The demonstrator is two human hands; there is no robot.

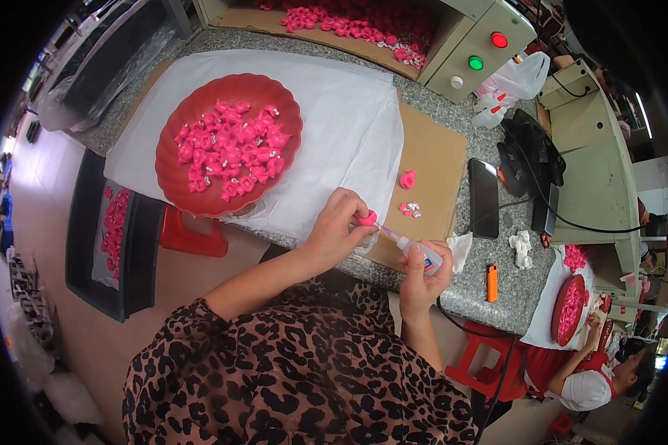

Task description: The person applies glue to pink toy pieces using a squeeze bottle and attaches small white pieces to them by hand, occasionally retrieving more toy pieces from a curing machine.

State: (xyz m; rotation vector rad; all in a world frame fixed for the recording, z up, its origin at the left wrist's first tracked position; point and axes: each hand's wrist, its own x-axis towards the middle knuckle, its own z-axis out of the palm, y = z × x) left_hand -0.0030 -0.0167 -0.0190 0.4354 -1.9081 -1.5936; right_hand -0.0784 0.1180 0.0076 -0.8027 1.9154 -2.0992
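My left hand [339, 226] pinches a small pink plastic piece [367, 218] above the counter's front edge. My right hand [421, 276] grips a small clear glue bottle [420, 251] whose thin nozzle points at that pink piece and nearly touches it. A round red tray [172, 174] heaped with several pink pieces sits on white paper [349, 126] to the left. One finished pink piece [407, 179] and a few small silver-and-pink bits [410, 210] lie on a brown cardboard sheet [438, 159] just beyond my hands.
A black phone [484, 197], crumpled tissue [522, 248] and an orange lighter [492, 282] lie on the granite counter at right. A box with red and green buttons [486, 44] stands behind. A black bin [82, 245] and a red stool [193, 236] stand below left. Another person [594, 382] works at lower right.
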